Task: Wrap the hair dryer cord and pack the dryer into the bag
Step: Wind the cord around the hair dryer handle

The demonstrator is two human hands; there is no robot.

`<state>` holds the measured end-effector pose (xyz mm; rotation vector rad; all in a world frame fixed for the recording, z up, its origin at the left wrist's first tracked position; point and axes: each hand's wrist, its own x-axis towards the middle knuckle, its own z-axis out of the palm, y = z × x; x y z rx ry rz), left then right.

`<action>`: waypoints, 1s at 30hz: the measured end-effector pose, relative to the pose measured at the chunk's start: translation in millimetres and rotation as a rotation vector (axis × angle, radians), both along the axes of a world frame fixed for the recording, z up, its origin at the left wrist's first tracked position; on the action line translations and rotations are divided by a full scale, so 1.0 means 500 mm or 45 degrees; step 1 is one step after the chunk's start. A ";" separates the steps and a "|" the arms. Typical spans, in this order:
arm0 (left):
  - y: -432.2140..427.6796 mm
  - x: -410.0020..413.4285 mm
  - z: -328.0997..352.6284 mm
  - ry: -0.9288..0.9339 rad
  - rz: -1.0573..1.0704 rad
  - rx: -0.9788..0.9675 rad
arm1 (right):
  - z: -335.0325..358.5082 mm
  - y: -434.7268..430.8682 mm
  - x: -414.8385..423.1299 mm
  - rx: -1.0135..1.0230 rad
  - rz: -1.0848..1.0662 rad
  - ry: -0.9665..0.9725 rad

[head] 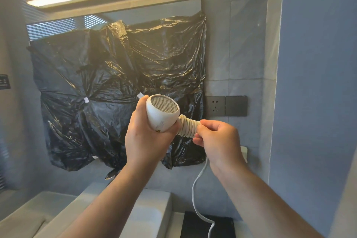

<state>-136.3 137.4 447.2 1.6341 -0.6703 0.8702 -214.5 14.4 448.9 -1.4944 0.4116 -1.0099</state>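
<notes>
1. Seen only as two arms, left forearm point(108, 199) and right forearm point(260, 199), both bare along all the length in view.
2. Ends in a left hand point(143, 137) and a right hand point(218, 137), both bare across backs, knuckles and fingers.
3. Looks broad and stretched at the bottom edge, through the wide-angle lens, and narrows toward each wrist.
4. Catches warm light along the upper sides of hands and wrists; lies in softer shade along the undersides of the forearms.
</notes>
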 end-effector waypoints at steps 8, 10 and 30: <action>-0.016 -0.010 0.000 0.176 -0.177 -0.290 | -0.011 0.013 -0.024 -0.092 0.064 -0.180; -0.018 -0.008 0.009 0.242 -0.217 -0.370 | -0.020 0.019 -0.026 -0.047 0.150 -0.265; 0.043 0.020 0.048 0.728 -0.779 -0.032 | -0.020 -0.116 -0.047 -0.179 0.972 0.176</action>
